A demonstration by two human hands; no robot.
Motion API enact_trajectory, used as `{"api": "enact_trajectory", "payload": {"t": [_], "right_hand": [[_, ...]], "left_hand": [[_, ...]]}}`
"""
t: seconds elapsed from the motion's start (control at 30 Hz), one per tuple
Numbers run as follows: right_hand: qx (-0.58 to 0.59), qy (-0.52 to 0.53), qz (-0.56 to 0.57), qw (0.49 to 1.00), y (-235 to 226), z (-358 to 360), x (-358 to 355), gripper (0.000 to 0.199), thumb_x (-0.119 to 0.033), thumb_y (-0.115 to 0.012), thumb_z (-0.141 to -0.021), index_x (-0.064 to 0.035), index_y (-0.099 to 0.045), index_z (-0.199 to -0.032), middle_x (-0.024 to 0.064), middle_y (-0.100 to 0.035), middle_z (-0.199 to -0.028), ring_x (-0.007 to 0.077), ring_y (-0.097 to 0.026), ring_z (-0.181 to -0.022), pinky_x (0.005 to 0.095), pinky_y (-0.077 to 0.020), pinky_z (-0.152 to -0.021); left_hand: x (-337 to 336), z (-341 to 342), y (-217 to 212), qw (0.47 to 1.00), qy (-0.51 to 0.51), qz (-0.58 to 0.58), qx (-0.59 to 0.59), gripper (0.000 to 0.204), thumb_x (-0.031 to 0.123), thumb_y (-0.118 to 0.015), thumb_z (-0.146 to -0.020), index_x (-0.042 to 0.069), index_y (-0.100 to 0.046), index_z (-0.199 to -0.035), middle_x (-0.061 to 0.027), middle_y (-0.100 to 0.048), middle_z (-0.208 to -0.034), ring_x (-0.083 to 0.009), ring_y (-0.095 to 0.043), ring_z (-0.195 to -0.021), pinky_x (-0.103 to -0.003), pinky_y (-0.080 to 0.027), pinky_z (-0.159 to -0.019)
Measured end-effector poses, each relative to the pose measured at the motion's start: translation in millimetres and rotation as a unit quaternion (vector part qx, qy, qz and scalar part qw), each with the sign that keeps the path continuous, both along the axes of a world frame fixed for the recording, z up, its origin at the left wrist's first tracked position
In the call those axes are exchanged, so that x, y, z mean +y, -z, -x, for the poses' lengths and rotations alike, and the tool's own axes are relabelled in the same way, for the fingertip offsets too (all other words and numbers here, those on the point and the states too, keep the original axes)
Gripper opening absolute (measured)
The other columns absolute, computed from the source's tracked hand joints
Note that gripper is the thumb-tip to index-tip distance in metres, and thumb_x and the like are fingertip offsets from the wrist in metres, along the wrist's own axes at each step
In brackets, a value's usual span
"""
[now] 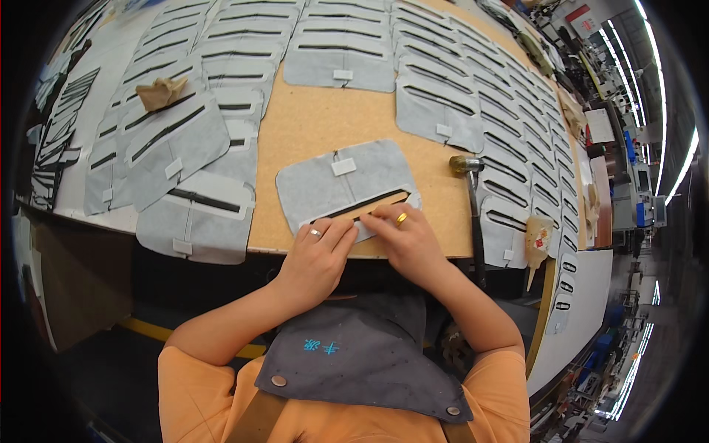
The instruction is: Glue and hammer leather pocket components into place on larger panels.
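A grey fabric panel (325, 184) with a long slit and a small white tag lies on the wooden worktable (325, 122) in front of me. My left hand (314, 258) presses its fingertips on the panel's lower edge just under the slit. My right hand (406, 236), with a yellow ring, presses the same folded edge at the slit's right part. Both hands lie flat on the fabric, fingers together, and the table wood shows through the slit.
Rows of similar grey slit panels (443, 111) overlap across the back, left and right of the table. A hammer (473, 199) lies to the right of the panel. A glue bottle (536, 244) sits at the right edge, a crumpled tan rag (161, 92) at the left.
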State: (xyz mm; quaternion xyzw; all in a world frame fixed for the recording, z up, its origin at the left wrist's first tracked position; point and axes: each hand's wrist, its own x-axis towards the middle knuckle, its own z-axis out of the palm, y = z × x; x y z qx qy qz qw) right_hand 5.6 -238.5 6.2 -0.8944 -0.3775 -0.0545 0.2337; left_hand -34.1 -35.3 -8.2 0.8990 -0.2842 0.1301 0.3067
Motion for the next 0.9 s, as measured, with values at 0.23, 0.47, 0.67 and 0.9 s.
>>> {"api": "enact_trajectory", "payload": {"t": [0.23,0.47,0.67,0.9], "right_hand": [[0.011,0.045,0.027,0.999,-1,12,-5,0.033,-0.007,-0.061,-0.081,-0.0056,-0.060,-0.115,0.0097,-0.059,-0.111,0.0287,-0.054,-0.105,0.0397,-0.0409,-0.091],[-0.078,0.413,0.128,0.898,5,-6,-99,0.039,-0.013,-0.062,-0.084,0.0003,-0.051,-0.120,0.0176,-0.053,-0.108,0.0349,-0.053,-0.101,0.0449,-0.0439,-0.083],[-0.006,0.422,0.019,0.906,-11,1,-89,0.020,-0.008,-0.052,-0.091,0.0017,-0.054,-0.109,0.0219,-0.053,-0.107,0.0364,-0.058,-0.086,0.0434,-0.0496,-0.073],[0.047,0.167,-0.130,0.976,-55,41,-30,0.052,0.001,-0.053,-0.089,-0.0018,-0.043,-0.140,0.0177,-0.056,-0.082,0.0329,-0.057,-0.068,0.0403,-0.0480,-0.062]], "left_hand": [[0,9,6,0.994,0.010,-0.107,-0.027,0.044,0.009,-0.061,-0.078,-0.002,-0.057,-0.120,-0.0117,-0.056,-0.127,-0.0225,-0.052,-0.113,-0.035,-0.038,-0.090],[-10,21,6,0.995,0.004,-0.101,-0.003,0.049,0.018,-0.063,-0.085,0.000,-0.051,-0.129,-0.0159,-0.045,-0.141,-0.0264,-0.046,-0.124,-0.038,-0.036,-0.096],[-17,15,5,0.997,0.041,-0.052,0.042,0.052,0.014,-0.065,-0.083,-0.001,-0.048,-0.131,-0.0182,-0.039,-0.142,-0.0315,-0.042,-0.130,-0.041,-0.036,-0.098],[-17,18,12,0.994,0.015,-0.109,-0.007,0.049,0.019,-0.064,-0.083,0.001,-0.054,-0.127,-0.0150,-0.046,-0.137,-0.0274,-0.043,-0.130,-0.036,-0.037,-0.099]]}}
